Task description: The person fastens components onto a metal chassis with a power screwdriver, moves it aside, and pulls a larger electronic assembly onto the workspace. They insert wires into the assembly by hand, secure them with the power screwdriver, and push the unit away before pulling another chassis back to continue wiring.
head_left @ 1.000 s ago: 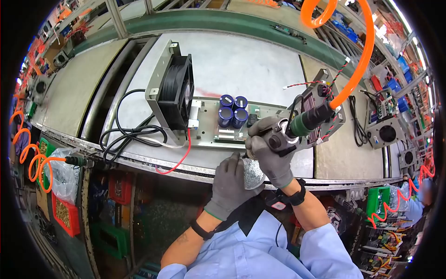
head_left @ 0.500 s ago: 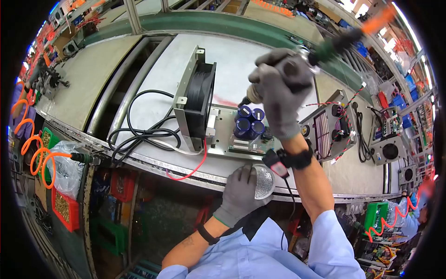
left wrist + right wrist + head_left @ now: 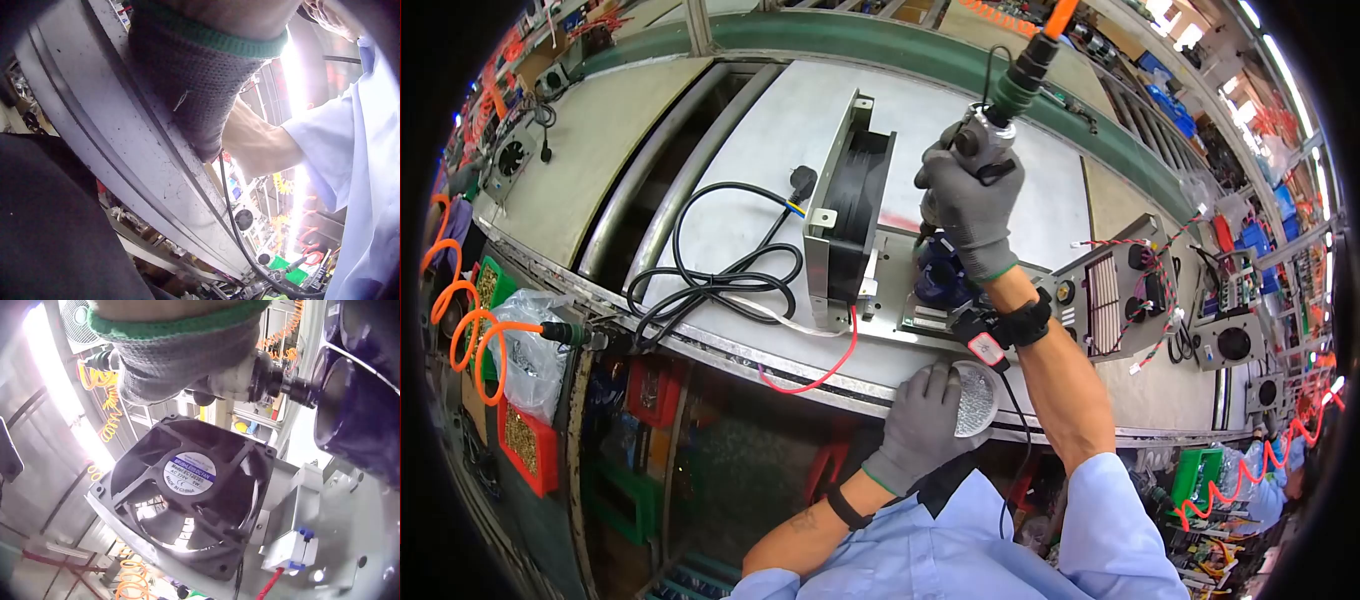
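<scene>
In the head view my gloved left hand [image 3: 915, 425] holds a round dish [image 3: 976, 400] of small shiny metal pieces at the bench's front edge. My gloved right hand [image 3: 975, 205] grips an air screwdriver [image 3: 983, 140], its orange hose leading up and away. The tool's tip reaches down beside blue capacitors [image 3: 938, 275] on a circuit board, partly hidden by hand and wrist. Seen from the right wrist, the driver [image 3: 269, 381] points toward the capacitors [image 3: 359, 406]. Left of them a black fan [image 3: 855, 200] stands upright in a metal bracket.
A coiled black power cable [image 3: 720, 285] lies left of the fan. A red wire [image 3: 830, 365] hangs over the bench edge. To the right sits another metal unit [image 3: 1115, 290] with twisted wires. A red bin [image 3: 528, 450] of small brass-coloured parts is at the lower left.
The right hand has lifted the air screwdriver from beside the dish, swung it up over the bench, and brought it to the capacitors. The left hand keeps the dish near the edge.
</scene>
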The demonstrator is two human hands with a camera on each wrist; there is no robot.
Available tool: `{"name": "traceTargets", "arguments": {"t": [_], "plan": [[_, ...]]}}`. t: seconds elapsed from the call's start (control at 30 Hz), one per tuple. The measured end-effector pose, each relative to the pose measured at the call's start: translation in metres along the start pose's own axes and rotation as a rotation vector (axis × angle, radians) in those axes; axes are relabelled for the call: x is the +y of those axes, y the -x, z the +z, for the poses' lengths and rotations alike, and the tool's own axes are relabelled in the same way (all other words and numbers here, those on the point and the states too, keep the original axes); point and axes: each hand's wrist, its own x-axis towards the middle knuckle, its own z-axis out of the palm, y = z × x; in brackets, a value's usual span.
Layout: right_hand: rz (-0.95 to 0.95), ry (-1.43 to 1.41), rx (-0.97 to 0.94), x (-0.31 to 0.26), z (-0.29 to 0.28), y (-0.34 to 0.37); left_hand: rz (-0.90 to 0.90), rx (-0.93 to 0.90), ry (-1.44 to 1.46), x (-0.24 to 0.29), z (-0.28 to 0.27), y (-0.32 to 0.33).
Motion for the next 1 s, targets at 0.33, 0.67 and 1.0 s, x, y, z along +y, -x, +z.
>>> {"name": "traceTargets", "arguments": {"t": [0.33, 0.67, 1.0], "plan": [[-0.119, -0.016, 0.098, -0.008, 0.001, -0.005, 0.024, 0.056, -0.045, 0.011, -0.003, -0.001], [0.399, -0.091, -0.125, -0.164, -0.103, 0.115, 0.011, -0.008, -0.113, 0.022, -0.008, -0.003], [0.499, 0.236, 0.19, -0.143, -0.225, 0.205, -0.264, 0.455, -0.072, -0.036, -0.065, 0.009]]}}
